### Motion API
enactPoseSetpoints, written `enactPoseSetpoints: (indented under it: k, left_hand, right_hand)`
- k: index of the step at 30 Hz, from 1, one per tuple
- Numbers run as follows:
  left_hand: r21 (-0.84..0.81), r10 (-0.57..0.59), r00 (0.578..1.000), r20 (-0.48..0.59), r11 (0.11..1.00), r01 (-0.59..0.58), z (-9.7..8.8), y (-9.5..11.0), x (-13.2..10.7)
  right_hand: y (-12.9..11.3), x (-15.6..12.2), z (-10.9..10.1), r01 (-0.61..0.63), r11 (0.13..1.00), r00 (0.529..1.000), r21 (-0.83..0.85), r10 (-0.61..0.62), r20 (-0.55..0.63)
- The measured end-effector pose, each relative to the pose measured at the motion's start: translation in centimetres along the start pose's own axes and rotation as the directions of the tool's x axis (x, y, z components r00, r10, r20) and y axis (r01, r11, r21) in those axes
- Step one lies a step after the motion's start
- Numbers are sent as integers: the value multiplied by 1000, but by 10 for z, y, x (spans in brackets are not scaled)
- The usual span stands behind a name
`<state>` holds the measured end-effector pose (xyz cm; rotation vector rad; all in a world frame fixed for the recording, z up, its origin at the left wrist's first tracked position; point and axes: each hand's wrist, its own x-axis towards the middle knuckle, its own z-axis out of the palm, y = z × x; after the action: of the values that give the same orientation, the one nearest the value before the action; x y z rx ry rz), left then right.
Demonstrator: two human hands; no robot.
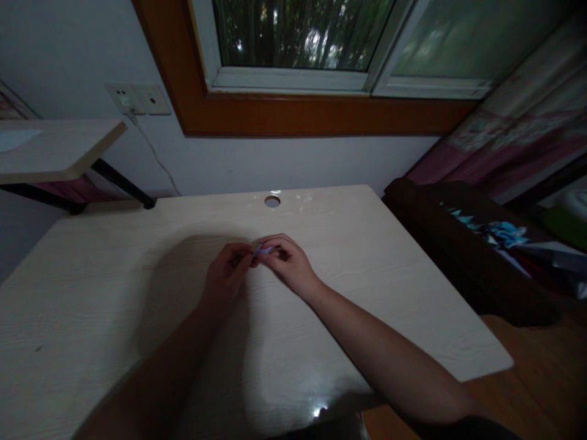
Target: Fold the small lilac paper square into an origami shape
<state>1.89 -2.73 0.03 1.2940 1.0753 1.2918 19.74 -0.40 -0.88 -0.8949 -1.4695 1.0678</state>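
Note:
Both hands meet over the middle of the pale wood-grain desk (321, 342). Between their fingertips is a small, light purple piece that looks like folded paper (263, 250); most of it is covered by fingers. My right hand (290, 260) pinches it from the right, thumb below and fingers above. From the left, my left hand (228, 269) has its thumb and fingertips closed at the piece's left end. The exact shape of the piece is too small and dim to make out.
A round cable hole (272, 201) is near the desk's back edge. At the left, a raised shelf (59, 150) stands on black legs. A white cord (156, 156) hangs from the wall socket (137, 99). Dark brown furniture (458, 256) stands beyond the right edge.

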Motion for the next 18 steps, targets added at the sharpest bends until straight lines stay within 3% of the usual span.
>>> enactPoseSetpoints:
  k: [18]
  left_hand:
    - [-25,-15,1000,-16,1000,15,1,5,0]
  right_hand:
    - [-3,0,0,18,1000,1000,-24,-18,-8]
